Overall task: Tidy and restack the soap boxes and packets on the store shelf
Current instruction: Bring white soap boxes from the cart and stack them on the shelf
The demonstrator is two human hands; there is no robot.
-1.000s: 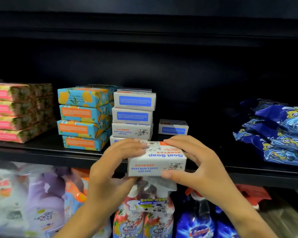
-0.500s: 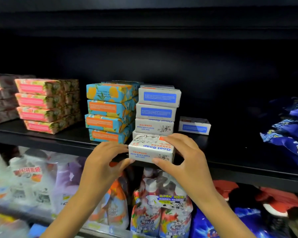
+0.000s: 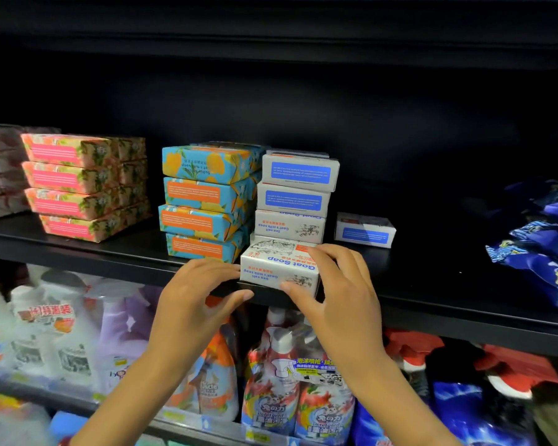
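Head view, nearest: both forearms came up from the bottom edge, crossing in front of the spray bottles (image 3: 284,381) on the lower shelf, which had no part in the job.
Left hand (image 3: 203,304): its fingertips lay almost straight against the left end of the Goat Soap box (image 3: 279,268), with the thumb free below the shelf lip. It clasped nothing and seemed to serve as a stop for squaring the box.
Right hand (image 3: 339,297): fingers curled over the top and the thumb pressed the front face, so this hand was grasping the box and probably did the steering.
Goat Soap box: it sat at the very front of the upper shelf (image 3: 432,284), print upside down, just in front of the white stack's lowest box. Whether the two touched could not be told.
Likely step: lining the box up with the column behind it.
White stack (image 3: 295,201): boxes of the same kind were piled with mixed faces outward, the top two showing blue panels, so it looked only partly tidied.
Blue-and-orange stack (image 3: 207,201): four high, just beside the white stack on its left, layers slightly staggered.
Pink floral stack (image 3: 84,185): farther left, well apart, also four high.
Lone white box (image 3: 364,233): behind and right of the white stack, lying alone at an angle, probably still to be stacked.
Blue packets (image 3: 541,246): at the far right, heaped loosely.
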